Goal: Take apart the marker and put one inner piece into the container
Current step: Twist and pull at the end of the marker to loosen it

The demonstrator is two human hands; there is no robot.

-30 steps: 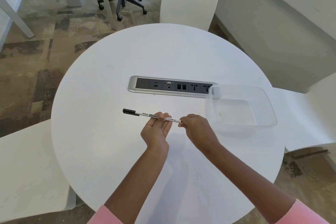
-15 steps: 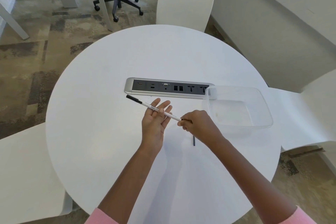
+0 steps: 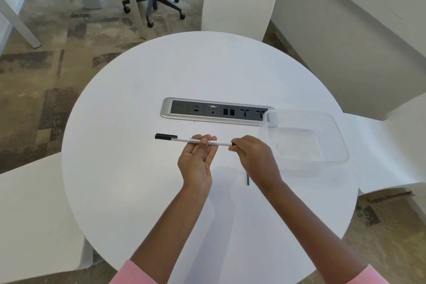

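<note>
A white marker (image 3: 184, 139) with a black cap at its left end lies level above the table. My left hand (image 3: 197, 159) is palm up under its middle, fingers and thumb closed lightly on the barrel. My right hand (image 3: 253, 159) pinches the marker's right end, where a dark tip shows. A thin dark inner piece (image 3: 247, 179) lies on the table just below my right hand, partly hidden by the wrist. The clear plastic container (image 3: 334, 136) stands to the right of my right hand, with nothing in it.
A silver socket strip (image 3: 214, 110) is set into the round white table (image 3: 138, 180) behind the marker; the container overlaps its right end. White chairs stand at the far side, the left and the right.
The thin dark piece appeared on the table half a second ago and stays there. The marker, tilted up to the left then, is level again, and both hands still hold it.
</note>
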